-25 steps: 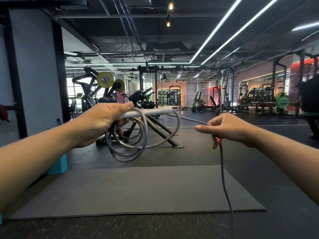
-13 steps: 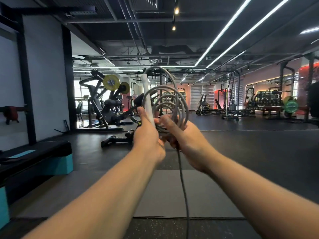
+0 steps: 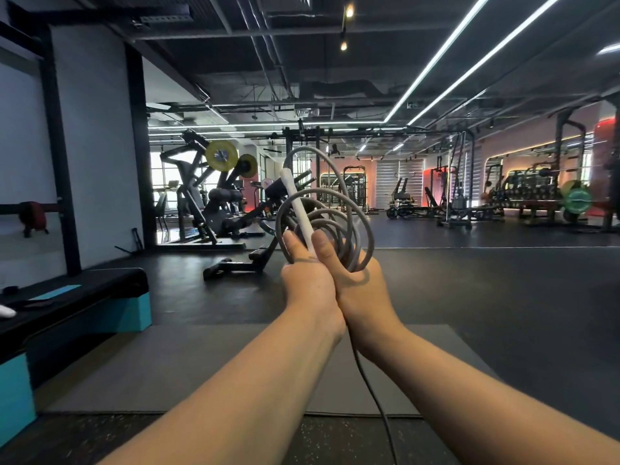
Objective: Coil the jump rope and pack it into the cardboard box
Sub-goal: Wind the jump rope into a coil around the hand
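A grey jump rope (image 3: pixel 339 209) is wound into several upright loops held out in front of me at chest height. Its white handle (image 3: pixel 297 199) sticks up and to the left through the loops. My left hand (image 3: pixel 307 280) grips the handle and the bottom of the coil. My right hand (image 3: pixel 360 286) is pressed against it and clasps the loops from the right. The loose tail of the rope (image 3: pixel 375 401) hangs down under my right wrist to the bottom edge. No cardboard box is in view.
A grey exercise mat (image 3: pixel 208 367) lies on the dark rubber floor below my arms. A black and teal step bench (image 3: pixel 77 307) stands at the left. Weight machines (image 3: pixel 214 196) and racks (image 3: pixel 536 189) fill the back of the gym.
My hands came together from wide apart. The coil swung from hanging below my left hand to standing upright, and another loop was gathered in. In the last half second my hands closed tighter.
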{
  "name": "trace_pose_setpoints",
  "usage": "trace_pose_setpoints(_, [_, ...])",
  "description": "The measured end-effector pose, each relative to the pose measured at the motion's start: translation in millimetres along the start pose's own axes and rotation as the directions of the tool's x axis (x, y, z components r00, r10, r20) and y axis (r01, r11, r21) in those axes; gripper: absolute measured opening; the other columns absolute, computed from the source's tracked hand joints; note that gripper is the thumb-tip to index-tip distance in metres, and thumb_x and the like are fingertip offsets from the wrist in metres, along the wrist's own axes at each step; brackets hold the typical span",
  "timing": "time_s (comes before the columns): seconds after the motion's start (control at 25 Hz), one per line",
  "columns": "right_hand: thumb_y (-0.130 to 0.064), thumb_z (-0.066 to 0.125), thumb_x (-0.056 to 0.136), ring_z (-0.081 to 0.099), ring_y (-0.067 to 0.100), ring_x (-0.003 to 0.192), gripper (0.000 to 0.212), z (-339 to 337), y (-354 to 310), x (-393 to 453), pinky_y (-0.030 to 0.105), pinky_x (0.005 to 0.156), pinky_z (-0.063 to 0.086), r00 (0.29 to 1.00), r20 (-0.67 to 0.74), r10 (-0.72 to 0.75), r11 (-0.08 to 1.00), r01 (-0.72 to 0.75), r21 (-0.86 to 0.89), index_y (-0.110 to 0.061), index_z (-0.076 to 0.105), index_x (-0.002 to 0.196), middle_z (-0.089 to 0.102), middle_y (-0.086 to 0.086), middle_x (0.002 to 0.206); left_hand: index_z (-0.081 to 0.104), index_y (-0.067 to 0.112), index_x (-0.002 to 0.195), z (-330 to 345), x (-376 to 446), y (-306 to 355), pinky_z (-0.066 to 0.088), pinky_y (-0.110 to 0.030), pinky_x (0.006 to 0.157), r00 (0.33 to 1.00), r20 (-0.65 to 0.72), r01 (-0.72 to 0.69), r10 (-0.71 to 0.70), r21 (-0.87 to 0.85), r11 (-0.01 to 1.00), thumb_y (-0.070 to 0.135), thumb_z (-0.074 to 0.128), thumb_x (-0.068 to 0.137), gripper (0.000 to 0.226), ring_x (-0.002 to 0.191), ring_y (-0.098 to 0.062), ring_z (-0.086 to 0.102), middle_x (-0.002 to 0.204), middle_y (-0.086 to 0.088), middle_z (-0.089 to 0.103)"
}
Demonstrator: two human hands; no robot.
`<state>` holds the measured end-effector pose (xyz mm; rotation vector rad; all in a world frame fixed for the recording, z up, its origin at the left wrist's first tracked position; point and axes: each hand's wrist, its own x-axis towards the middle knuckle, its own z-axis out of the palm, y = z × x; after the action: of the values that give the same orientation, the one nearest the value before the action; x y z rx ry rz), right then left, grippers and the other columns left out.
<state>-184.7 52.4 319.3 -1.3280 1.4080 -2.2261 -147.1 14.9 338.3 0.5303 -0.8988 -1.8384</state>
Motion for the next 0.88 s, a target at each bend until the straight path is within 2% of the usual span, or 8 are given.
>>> trace_pose_setpoints(0.16, [-0.032,0.073,0.092,0.063,0.022,0.068,0.037,-7.1,-8.3,2.7,0.034,0.061,0.051,0.992,0.102,0.08,0.997,-0.079,-0.007,0.006,0.072,0.088,0.069,0.032,0.079,0.067,0.017,0.116,-7.0,5.6,-2.6,0.054,-0.042,0.093,0.999,-0.048,0.022,-0.012,0.222,0.975,0.072,0.033,0.094,0.069,0.089,-0.021,0.068,0.109,-0.007,0.074])
trace_pose_setpoints(0.28, [-0.037,0.07,0.094,0.039,0.016,0.046,0.035,-23.5,-16.9,13.4,0.025,0.046,0.032,0.97,0.201,0.138,0.979,-0.103,-0.175,-0.006,0.068,0.078,0.049,0.006,0.055,0.04,0.021,0.143,-19.0,3.2,6.6,0.043,-0.05,0.107,0.966,-0.124,-0.14,0.226,0.487,0.862,0.058,0.047,0.094,0.062,0.126,-0.031,0.051,0.144,-0.01,0.048])
trace_pose_setpoints(0.36, [-0.038,0.069,0.094,0.029,0.013,0.042,0.032,-39.5,-25.0,20.0,0.022,0.041,0.026,0.929,0.308,0.205,0.928,-0.085,-0.362,-0.014,0.066,0.074,0.041,-0.001,0.051,0.027,0.02,0.151,-30.8,-6.7,29.8,0.033,-0.046,0.115,0.794,0.007,-0.475,0.608,0.632,0.612,0.028,0.061,0.089,0.071,0.138,-0.027,0.036,0.153,-0.008,0.033])
trace_pose_setpoints(0.44, [-0.042,0.072,0.091,0.033,0.014,0.046,0.037,-51.5,-32.7,25.5,0.023,0.04,0.031,0.875,0.396,0.277,0.829,-0.01,-0.558,-0.01,0.067,0.073,0.044,0.004,0.056,0.034,0.019,0.151,-31.5,-14.8,66.6,0.03,-0.038,0.118,0.441,0.484,-0.805,0.755,0.586,0.094,0.014,0.062,0.079,0.077,0.138,-0.017,0.036,0.151,-0.001,0.039])
trace_pose_setpoints(0.52, [-0.043,0.074,0.089,0.039,0.016,0.052,0.044,-55.9,-40.2,30.7,0.024,0.042,0.036,0.822,0.457,0.339,0.708,0.098,-0.7,0.0,0.068,0.081,0.048,0.007,0.063,0.04,0.025,0.149,-17.9,-18.9,97.7,0.036,-0.033,0.113,0.379,0.869,-0.883,0.318,0.442,-0.158,0.014,0.064,0.082,0.071,0.13,-0.01,0.045,0.143,0.01,0.051])
trace_pose_setpoints(0.64, [-0.039,0.076,0.087,0.044,0.017,0.056,0.034,-55.7,-53.5,36.9,0.026,0.046,0.038,0.781,0.487,0.39,0.599,0.186,-0.778,-0.009,0.065,0.075,0.052,0.004,0.064,0.048,0.035,0.141,13.1,-18.6,106.4,0.047,-0.03,0.099,0.571,0.756,-0.816,-0.32,0.48,-0.323,0.038,0.066,0.088,0.056,0.114,-0.01,0.06,0.125,0.01,0.067])
trace_pose_setpoints(0.76, [-0.036,0.08,0.084,0.048,0.008,0.055,0.025,-59.1,-63.5,41.0,0.017,0.048,0.038,0.758,0.516,0.398,0.541,0.26,-0.8,-0.023,0.067,0.066,0.055,-0.007,0.059,0.056,0.03,0.129,23.0,-5.5,94.2,0.048,-0.029,0.087,0.641,0.663,-0.759,-0.385,0.478,-0.441,0.065,0.057,0.088,0.054,0.098,-0.01,0.064,0.115,0.007,0.072])
trace_pose_setpoints(0.88, [-0.041,0.082,0.081,0.043,0.005,0.05,0.026,-63.0,-66.3,42.5,0.016,0.049,0.033,0.742,0.55,0.383,0.556,0.29,-0.779,-0.024,0.074,0.064,0.052,-0.007,0.056,0.071,0.017,0.103,9.5,8.1,84.3,0.048,-0.028,0.067,0.628,0.697,-0.776,-0.347,0.526,-0.348,0.07,0.049,0.088,0.059,0.076,-0.017,0.067,0.088,-0.001,0.075])
